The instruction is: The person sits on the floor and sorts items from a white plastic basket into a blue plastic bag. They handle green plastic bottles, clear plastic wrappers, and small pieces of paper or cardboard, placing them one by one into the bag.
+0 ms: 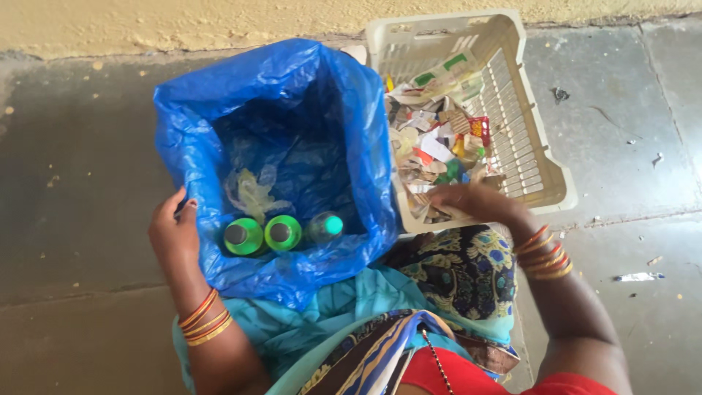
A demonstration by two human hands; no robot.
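A grey stone floor (pixel 88 146), flecked with small scraps, runs to a yellowish wall (pixel 183 22) at the far edge. A person sits on it, seen from above, a teal and patterned cloth (pixel 439 271) over the lap.

Largest in the scene is a blue plastic bag (pixel 219 110), standing open just ahead of the lap, its mouth spread wide, seemingly so that its contents stay in reach. To its right, touching it, a cream slotted basket (pixel 534 146) lies tilted toward the person, which appears to have let its load gather at the near end: a heap of paper scraps and wrappers (pixel 431 153), white, red, green and yellow.

At the bag's bottom, near side, three bottles (pixel 281 232) stand upright in a row, two with green shoulders, one clear with a teal cap. Behind them lies a crumpled clear wrapper (pixel 252 192).

The left hand (pixel 174 234) grips the bag's near left rim, fingers clenched on the plastic and the forearm rising from the lap, apparently to hold the mouth open. The right hand (pixel 468 199) reaches across into the basket's near end, palm down, wrist bent left, resting on the scraps; its blur hides whether the fingers are closed on anything. Red and gold bangles (pixel 545 256) ring both wrists.
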